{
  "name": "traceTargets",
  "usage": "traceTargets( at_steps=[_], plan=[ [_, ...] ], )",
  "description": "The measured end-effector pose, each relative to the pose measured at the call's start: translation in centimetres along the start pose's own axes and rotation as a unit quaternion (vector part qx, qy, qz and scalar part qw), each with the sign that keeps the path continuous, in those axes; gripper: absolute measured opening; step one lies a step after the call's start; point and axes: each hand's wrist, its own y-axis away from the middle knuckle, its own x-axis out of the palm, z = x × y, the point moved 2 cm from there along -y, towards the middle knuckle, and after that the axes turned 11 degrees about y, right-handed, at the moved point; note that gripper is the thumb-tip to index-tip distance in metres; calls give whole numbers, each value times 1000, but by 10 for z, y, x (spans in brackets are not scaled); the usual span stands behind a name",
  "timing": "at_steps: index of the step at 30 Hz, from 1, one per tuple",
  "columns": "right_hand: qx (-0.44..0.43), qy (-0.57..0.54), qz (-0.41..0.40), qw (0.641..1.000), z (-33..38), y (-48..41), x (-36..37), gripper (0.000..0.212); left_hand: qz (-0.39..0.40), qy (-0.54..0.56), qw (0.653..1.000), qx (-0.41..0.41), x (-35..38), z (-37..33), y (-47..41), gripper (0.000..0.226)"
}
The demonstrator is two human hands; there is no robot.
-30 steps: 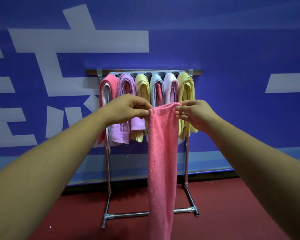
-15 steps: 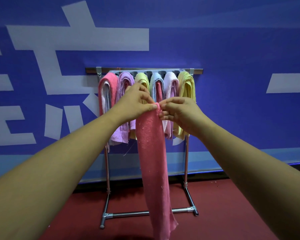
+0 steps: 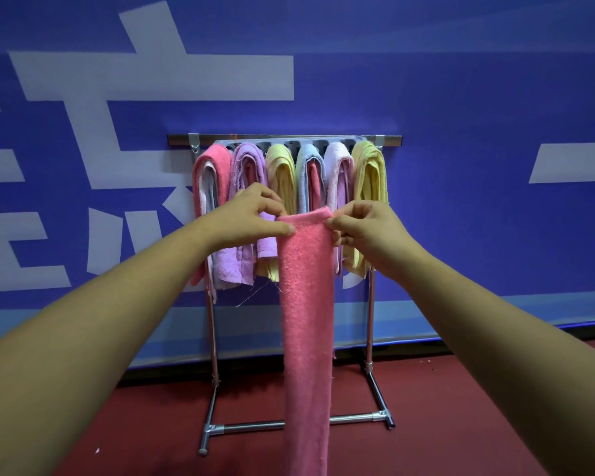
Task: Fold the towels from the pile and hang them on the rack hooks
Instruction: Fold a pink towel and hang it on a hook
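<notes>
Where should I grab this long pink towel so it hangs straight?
Grip the pink towel at its top corners, from either side, as the left hand and right hand pinch it now. It hangs as a long, narrow, flat strip, so holding the top edge taut should keep it straight.

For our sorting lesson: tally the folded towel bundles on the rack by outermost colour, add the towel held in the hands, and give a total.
Pink: 2, the pink terry bundle hanging far left and the long pink terry towel pinched by the left hand and right hand
Purple terry bundle: 1
Yellow terry bundles: 2
Blue terry bundle: 1
Pale lilac terry bundle: 1
Total: 7
</notes>
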Motion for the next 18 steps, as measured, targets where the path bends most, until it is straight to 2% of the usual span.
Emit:
traceTargets(
  at_steps=[2, 3, 6, 8, 13, 15, 18],
  plan=[
    [8, 5, -2, 1000, -3, 2, 1, 18, 26, 24, 999, 1, 2, -2, 1, 27],
    [16, 3, -4, 1000, -4, 2, 2, 22, 15, 23, 1000, -3, 3, -3, 2, 25],
    [42, -16, -6, 999, -4, 1, 2, 27, -74, -56, 996, 12, 8, -5, -2, 16],
    [59, -40, -11, 997, -2, 0, 1, 29, -97, -66, 993, 19, 13, -10, -3, 16],
    [81, -108, 4, 991, -2, -5, -5, 26, -37, 159, 987, -1, 11, -13, -3, 20],
    [83, -141, 5, 986, -3, -6, -7, 24, -50, 173, 984, 6, 14, -12, -4, 18],
    [79, -156, 5, 985, -3, -6, -9, 24, -86, 137, 987, 16, 19, -13, -6, 22]
  ],
)
